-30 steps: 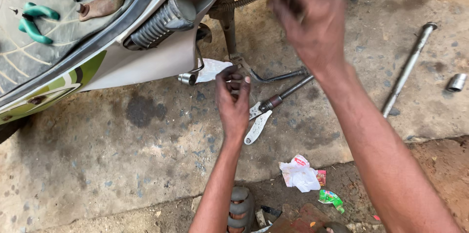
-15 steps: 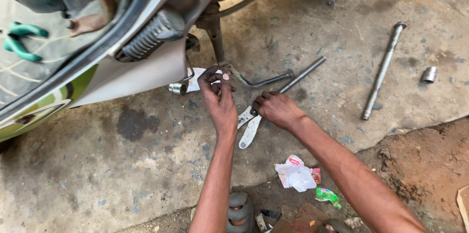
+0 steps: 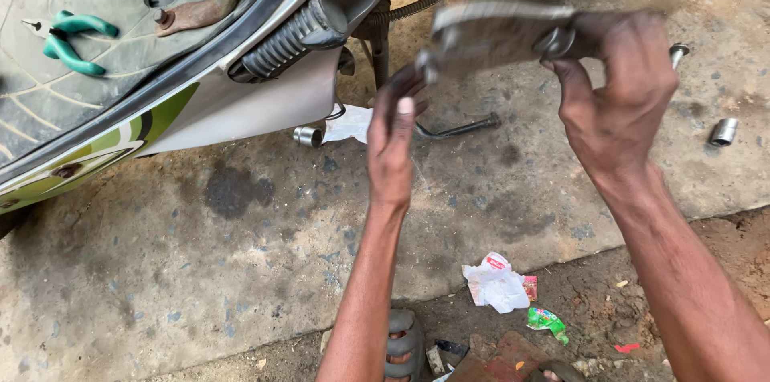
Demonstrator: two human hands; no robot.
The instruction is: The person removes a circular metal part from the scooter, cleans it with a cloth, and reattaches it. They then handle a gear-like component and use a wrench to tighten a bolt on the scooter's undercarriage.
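The right hand (image 3: 622, 97) has its fingers curled shut around the dark end of a grey metal tool (image 3: 493, 33), lifted off the ground and held up close under the scooter's body (image 3: 241, 101); the tool is blurred, so I can't say just what kind it is, only that it is long and flat-sided. Its long axis runs nearly level, left to right across the view, the free end pointing away from the right palm toward the left hand (image 3: 393, 141). That left hand has its fingertips (image 3: 405, 81) bunched together right at the tool's near tip, seemingly pinching or touching it, though the blur hides whether anything small sits between them. So the tool lies between the two hands, gripped firmly at the right end and met by the left at the other. Just below the left hand on the concrete floor (image 3: 241, 270) lie a bent dark rod (image 3: 457, 127), a scrap of white rag (image 3: 351, 123) and a small metal socket (image 3: 306, 137); another socket (image 3: 723, 132) sits well to the right. Green-handled pliers (image 3: 68, 41) rest on the scooter's footboard, well apart.
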